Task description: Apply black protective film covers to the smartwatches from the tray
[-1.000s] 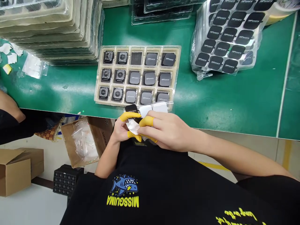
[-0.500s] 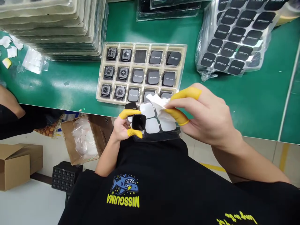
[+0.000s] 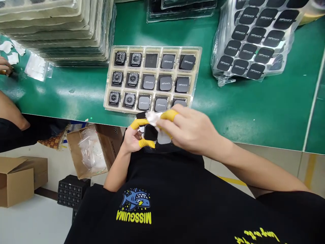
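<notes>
In my left hand, between yellow-cotted thumb and finger, is a smartwatch body with its dark glossy screen facing up. My right hand, also wearing yellow finger cots, pinches a crumpled white cloth over the watch's upper edge; whether it touches the screen I cannot tell. Under both hands lies a sheet of square film stickers, mostly covered by my right hand. Just beyond, a clear compartment tray holds watch bodies back-up on the left and pieces with dark printed covers on the right.
Tall stacks of plastic trays stand at the back left. A bagged pile of printed black stickers lies at the right. At the left edge a co-worker's hand rests near white scraps. Below the table edge sits an open carton.
My right hand has moved left with the cloth, from over the sticker sheet to the watch. The left hand stays nearly still. A co-worker's hand has come into view at the left.
</notes>
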`<control>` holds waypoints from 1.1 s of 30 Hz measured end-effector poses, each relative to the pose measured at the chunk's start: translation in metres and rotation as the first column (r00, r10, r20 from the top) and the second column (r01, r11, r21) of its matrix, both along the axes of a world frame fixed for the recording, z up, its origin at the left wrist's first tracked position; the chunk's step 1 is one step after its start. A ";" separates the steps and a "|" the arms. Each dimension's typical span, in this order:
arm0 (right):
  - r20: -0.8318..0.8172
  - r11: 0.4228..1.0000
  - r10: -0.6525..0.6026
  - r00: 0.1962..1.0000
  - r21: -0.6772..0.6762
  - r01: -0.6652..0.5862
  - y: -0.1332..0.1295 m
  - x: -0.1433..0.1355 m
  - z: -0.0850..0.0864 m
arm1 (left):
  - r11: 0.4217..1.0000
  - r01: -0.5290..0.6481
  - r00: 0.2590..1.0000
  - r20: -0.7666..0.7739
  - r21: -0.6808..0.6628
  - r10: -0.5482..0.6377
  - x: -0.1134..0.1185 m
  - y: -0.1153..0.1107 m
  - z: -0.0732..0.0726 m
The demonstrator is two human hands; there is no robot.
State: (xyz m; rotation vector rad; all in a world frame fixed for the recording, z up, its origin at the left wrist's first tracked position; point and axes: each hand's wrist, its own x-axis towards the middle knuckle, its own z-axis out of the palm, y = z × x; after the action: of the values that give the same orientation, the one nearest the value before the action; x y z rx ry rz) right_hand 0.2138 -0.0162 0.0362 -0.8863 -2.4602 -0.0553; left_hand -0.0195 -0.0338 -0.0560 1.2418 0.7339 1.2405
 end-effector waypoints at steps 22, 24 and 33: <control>-0.015 0.999 -0.027 1.000 -0.019 0.026 0.001 -0.020 0.003 | 0.983 0.076 0.997 0.011 -0.167 -0.075 0.005 -0.010 -0.011; 0.007 0.995 -0.098 0.995 -0.029 0.098 0.004 -0.012 0.001 | 0.991 0.012 1.000 -0.018 -0.134 -0.014 0.003 -0.008 -0.008; -0.243 0.960 -0.251 0.937 -0.184 0.210 -0.007 0.025 0.020 | 0.995 -0.097 0.992 -0.084 -0.019 0.095 -0.006 -0.002 -0.001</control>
State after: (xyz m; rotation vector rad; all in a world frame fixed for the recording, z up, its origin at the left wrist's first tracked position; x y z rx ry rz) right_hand 0.2392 -0.0233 0.0558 -1.1684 -2.1243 0.1650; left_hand -0.0257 -0.0354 -0.0574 1.2570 0.8749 1.2609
